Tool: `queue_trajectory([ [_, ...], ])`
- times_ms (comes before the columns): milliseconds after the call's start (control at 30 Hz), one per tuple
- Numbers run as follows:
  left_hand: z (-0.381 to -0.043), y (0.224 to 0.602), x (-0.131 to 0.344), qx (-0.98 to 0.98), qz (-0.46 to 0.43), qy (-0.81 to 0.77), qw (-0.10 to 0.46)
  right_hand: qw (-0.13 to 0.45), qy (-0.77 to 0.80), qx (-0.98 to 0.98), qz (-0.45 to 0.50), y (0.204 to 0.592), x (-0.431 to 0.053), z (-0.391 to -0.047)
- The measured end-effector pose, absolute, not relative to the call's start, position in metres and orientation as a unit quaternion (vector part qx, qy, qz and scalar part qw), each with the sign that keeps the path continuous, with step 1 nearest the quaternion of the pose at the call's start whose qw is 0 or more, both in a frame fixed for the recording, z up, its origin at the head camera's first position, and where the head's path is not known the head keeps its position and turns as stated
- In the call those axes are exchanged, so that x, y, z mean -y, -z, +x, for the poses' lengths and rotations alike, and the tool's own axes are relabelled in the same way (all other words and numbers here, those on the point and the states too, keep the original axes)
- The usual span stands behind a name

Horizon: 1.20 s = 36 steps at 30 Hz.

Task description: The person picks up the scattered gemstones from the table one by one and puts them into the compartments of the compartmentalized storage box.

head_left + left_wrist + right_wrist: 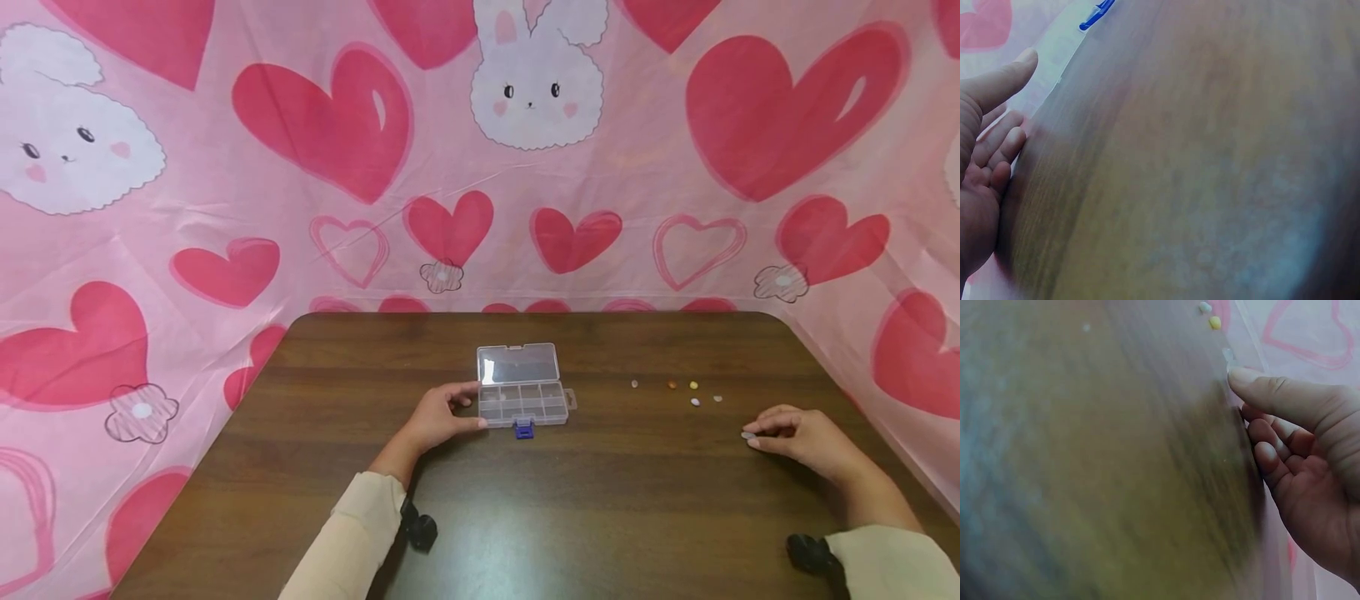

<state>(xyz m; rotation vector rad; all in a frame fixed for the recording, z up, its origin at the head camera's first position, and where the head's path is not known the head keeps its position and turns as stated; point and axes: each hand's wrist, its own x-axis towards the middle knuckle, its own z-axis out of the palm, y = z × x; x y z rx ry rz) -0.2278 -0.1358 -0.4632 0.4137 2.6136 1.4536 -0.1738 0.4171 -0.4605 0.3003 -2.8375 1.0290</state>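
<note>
A clear plastic compartment box [523, 406] lies on the table with its hinged lid [517, 365] raised and its blue latch [524, 430] facing me. My left hand [438, 414] holds the box by its left side, thumb at the front corner and fingers farther back. At the right, my right hand [798, 435] pinches a small greyish stone [747, 435] between thumb and fingers, low over the table. In the right wrist view, a pale piece [1229, 355] shows by the thumb tip; whether it is the held stone I cannot tell.
Several small stones lie between the box and my right hand: an orange-brown one [672, 385], a yellow one [693, 386], a pale lilac one [695, 402], and others. The brown wooden table [570, 508] meets a pink heart-patterned cloth [637, 167] behind.
</note>
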Motion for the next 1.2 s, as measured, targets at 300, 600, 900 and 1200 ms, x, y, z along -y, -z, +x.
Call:
queue_trajectory([
  [300,-0.227,0.463,0.136,-0.862,0.138,-0.483,0.065,0.069,-0.374,0.920,0.098,0.458,-0.414,-0.176],
  [600,-0.229,0.463,0.136,-0.864,0.142,-0.479,0.061,0.064,-0.400,0.909,0.098,0.451,-0.405,-0.177],
  [900,-0.229,0.466,0.135,-0.865,0.139,-0.479,0.057,0.058,-0.424,0.898,0.102,0.446,-0.393,-0.177],
  [1200,-0.230,0.466,0.136,-0.867,0.140,-0.474,0.061,0.049,-0.465,0.874,0.130,0.442,-0.376,-0.174],
])
